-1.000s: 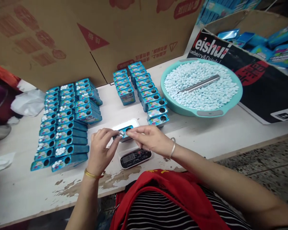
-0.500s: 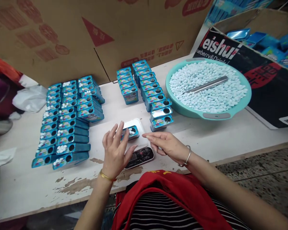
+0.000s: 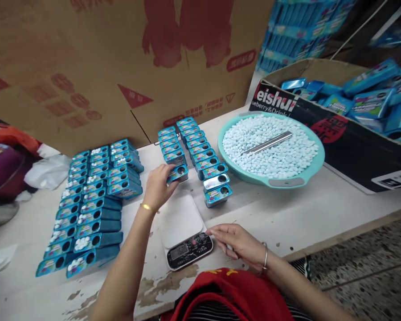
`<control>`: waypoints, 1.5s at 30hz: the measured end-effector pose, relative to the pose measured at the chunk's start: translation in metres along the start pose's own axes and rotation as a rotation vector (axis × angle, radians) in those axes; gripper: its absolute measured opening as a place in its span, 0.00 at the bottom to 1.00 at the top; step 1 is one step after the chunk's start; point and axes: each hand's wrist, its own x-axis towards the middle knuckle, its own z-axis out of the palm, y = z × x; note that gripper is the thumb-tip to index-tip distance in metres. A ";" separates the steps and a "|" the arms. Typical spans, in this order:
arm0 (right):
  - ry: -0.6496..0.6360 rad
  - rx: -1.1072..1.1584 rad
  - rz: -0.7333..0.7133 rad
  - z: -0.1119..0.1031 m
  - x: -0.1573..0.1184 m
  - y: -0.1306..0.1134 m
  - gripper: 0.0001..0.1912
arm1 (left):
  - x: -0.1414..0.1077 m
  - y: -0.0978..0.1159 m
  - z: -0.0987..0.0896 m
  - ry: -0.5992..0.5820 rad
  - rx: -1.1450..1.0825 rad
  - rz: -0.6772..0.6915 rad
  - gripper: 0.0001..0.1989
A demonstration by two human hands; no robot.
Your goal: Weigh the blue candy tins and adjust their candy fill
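From where I stand, the left hand grips a blue rectangular metal tin, well apart from the half-curled right hand; whether that one holds anything, I can't tell. The tin looks light, stiff and slick, best held by its sides.

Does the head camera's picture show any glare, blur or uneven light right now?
In the head view, light falls fairly evenly on the table, with a darker background at upper right; in the head view, the metal tool and gold bracelet catch highlights; in the head view, fine print on the tin in the left hand is too soft to read.
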 end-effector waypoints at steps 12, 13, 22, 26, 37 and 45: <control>0.036 0.042 0.072 -0.006 -0.007 0.007 0.25 | -0.030 -0.048 -0.017 0.269 0.300 -0.293 0.17; 0.033 0.054 0.075 -0.006 -0.007 0.008 0.25 | -0.042 -0.056 -0.025 0.256 0.364 -0.370 0.17; 0.023 0.237 0.048 0.007 -0.013 0.006 0.18 | -0.083 -0.053 -0.045 0.088 0.542 -0.303 0.08; 0.131 0.496 0.070 -0.001 -0.019 0.011 0.08 | -0.085 0.011 -0.063 0.001 0.432 -0.096 0.11; 0.153 0.466 0.039 -0.015 -0.041 0.023 0.07 | -0.075 0.069 -0.034 -0.214 0.202 0.073 0.09; 0.182 0.368 0.133 -0.026 -0.046 0.026 0.09 | -0.139 0.033 -0.056 0.241 -0.093 -0.208 0.12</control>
